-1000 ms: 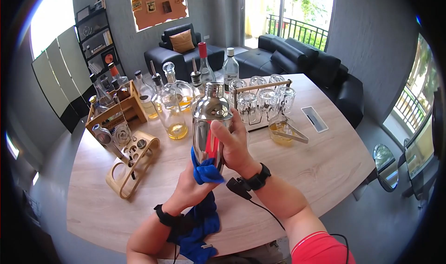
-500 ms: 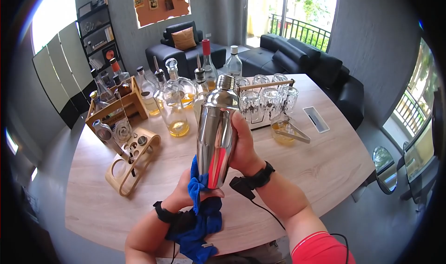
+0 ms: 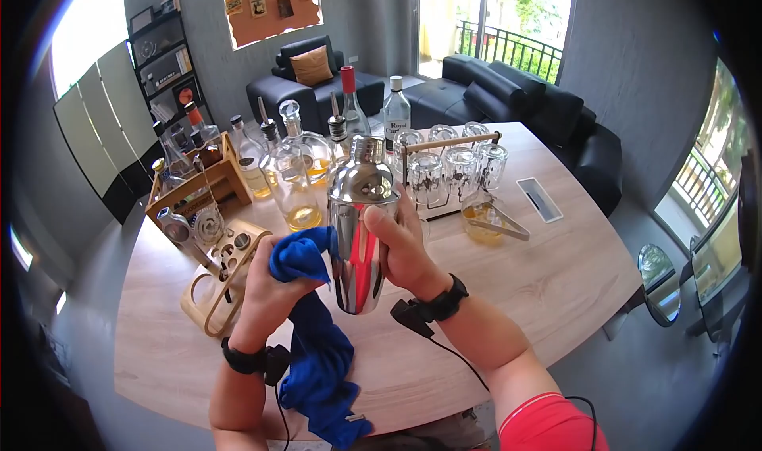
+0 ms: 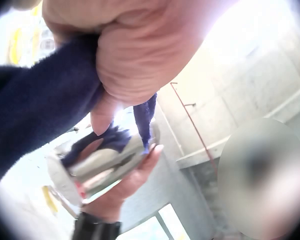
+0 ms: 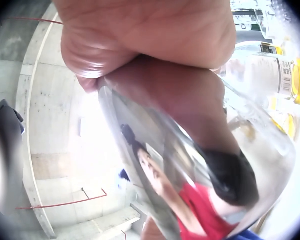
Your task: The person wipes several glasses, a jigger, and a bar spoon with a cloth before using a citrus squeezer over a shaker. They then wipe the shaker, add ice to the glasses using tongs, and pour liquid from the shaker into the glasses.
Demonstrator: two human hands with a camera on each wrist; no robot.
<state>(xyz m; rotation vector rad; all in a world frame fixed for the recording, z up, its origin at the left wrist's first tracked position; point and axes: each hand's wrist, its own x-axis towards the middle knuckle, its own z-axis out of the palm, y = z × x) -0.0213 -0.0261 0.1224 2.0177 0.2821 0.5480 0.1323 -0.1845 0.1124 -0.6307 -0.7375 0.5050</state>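
Note:
A shiny steel cocktail shaker [image 3: 355, 248] stands nearly upright above the table, gripped around its right side by my right hand [image 3: 405, 244]. Its domed top and ridged cap point up and away from me. My left hand [image 3: 270, 292] holds a bunched blue cloth [image 3: 302, 256] just left of the shaker, and the cloth's long end hangs down to the table. In the left wrist view the cloth [image 4: 45, 95] passes under the fingers, with the shaker [image 4: 110, 170] beyond. The right wrist view shows the shaker [image 5: 165, 165] close up, mirroring a red sleeve.
On the wooden table [image 3: 476, 324], a bamboo bar-tool stand [image 3: 210, 292] and a wooden bottle crate [image 3: 198, 193] are at left. Several bottles, including a glass decanter [image 3: 305, 153], stand behind the shaker. A rack of upturned glasses [image 3: 452, 169] and a bowl with tongs [image 3: 484, 222] are at right.
My left hand has moved from the shaker's base to the left, taking the cloth with it. The shaker rose and tilted toward me, then came back lower, still in my right hand.

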